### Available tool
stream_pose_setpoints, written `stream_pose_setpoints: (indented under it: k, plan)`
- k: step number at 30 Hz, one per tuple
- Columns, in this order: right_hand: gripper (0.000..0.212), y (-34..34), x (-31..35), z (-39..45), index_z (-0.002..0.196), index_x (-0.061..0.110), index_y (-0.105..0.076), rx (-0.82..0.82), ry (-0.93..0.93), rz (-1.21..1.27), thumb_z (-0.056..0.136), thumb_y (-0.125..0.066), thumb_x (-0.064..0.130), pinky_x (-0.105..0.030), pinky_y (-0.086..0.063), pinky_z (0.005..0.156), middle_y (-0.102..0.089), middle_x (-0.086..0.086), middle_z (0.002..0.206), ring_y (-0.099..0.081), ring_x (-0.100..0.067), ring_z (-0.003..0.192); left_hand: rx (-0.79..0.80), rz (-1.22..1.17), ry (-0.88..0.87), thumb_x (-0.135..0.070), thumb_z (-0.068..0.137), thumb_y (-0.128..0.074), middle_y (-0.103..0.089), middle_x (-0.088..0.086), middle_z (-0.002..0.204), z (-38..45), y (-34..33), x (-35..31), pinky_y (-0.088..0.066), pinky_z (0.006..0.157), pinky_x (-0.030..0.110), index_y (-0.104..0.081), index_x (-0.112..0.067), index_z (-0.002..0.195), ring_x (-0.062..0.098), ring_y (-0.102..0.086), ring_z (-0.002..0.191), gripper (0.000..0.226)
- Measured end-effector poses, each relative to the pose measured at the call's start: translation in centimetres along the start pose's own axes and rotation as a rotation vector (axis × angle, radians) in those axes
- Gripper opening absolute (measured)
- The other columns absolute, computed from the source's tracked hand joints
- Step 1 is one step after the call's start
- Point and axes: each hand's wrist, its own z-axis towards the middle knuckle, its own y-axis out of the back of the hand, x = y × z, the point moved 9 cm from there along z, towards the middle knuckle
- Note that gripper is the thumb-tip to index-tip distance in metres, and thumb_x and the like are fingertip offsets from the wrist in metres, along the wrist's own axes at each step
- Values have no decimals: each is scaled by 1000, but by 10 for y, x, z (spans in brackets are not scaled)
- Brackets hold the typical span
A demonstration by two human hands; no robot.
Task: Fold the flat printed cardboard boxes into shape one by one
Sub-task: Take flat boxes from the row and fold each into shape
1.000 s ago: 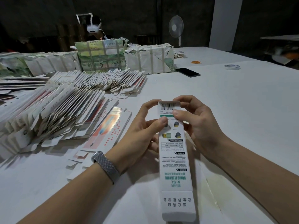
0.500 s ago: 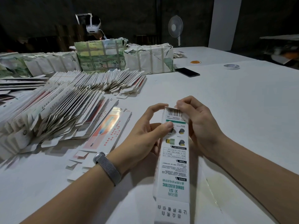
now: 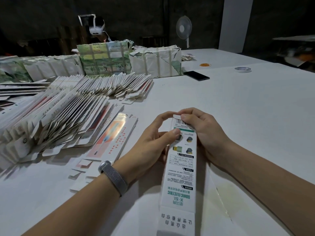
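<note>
**Both hands on one box, far end**

Long printed box (image 3: 181, 169) held above the white bench (image 3: 238, 108), lengthwise toward the camera, barcode end farthest. Left hand (image 3: 153, 142): thumb on the printed face, fingers (image 3: 163, 116) curled round the far edge. Right hand (image 3: 204, 133): fingers pinching the barcode end from the other side. Flat boxes (image 3: 56, 120) fanned in rows to the left, near the left wrist. Taped bundles (image 3: 155, 63) behind them. Phone (image 3: 196, 75) and tape roll (image 3: 242, 69) lie farther back.
</note>
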Motion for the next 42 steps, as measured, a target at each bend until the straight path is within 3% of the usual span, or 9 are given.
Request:
stream_pose_setpoints:
  k: [2,4,11,18,28,33,42]
  plan:
    - [16,0,0,0,91,14,-66,-3,-6,-6,101,-54,15,-29,-57,54,-70,-4,72,-68,-19,58,-1,-13,0,-30,90,-58,-74,21,105,0,1,2,-59,67,35,-43,-28,140,25,-73,79,53]
    - [15,0,-1,-1,89,12,-66,-4,-7,-7,100,-56,15,-30,-56,55,-70,-4,71,-68,-19,57,-8,-24,13,-31,91,-61,-75,17,104,1,2,6,-58,68,31,-40,-30,145,23,-73,81,58]
    - [13,-1,0,-2,90,11,-65,1,-13,21,100,-57,16,-30,-56,54,-70,-5,71,-67,-20,57,13,-38,4,-29,91,-59,-76,14,103,1,0,4,-58,68,29,-40,-32,144,22,-74,83,57]
    - [17,1,-3,-2,79,14,-64,-10,-53,79,94,-67,23,-32,-56,54,-69,-9,70,-67,-24,55,25,-19,20,-32,88,-60,-75,15,113,1,-2,4,-58,75,31,-34,-34,153,23,-73,91,71]
    - [30,-1,-2,-1,71,26,-72,8,-46,63,96,-61,15,-35,-57,61,-71,-8,76,-68,-24,59,52,-13,33,-31,88,-58,-75,11,115,1,-4,4,-58,75,28,-29,-33,155,21,-73,92,73]
    - [25,0,0,-1,76,22,-70,-11,-33,16,97,-60,14,-36,-56,62,-71,-8,74,-68,-23,58,58,-4,39,-32,89,-58,-76,10,114,0,-4,4,-58,74,28,-29,-36,155,20,-74,91,72]
    - [33,0,0,-5,68,26,-66,-28,-45,-40,99,-58,21,-30,-54,53,-69,-6,67,-66,-21,54,57,-4,47,-30,89,-59,-76,12,112,1,-4,6,-58,74,30,-29,-34,156,22,-74,90,74]
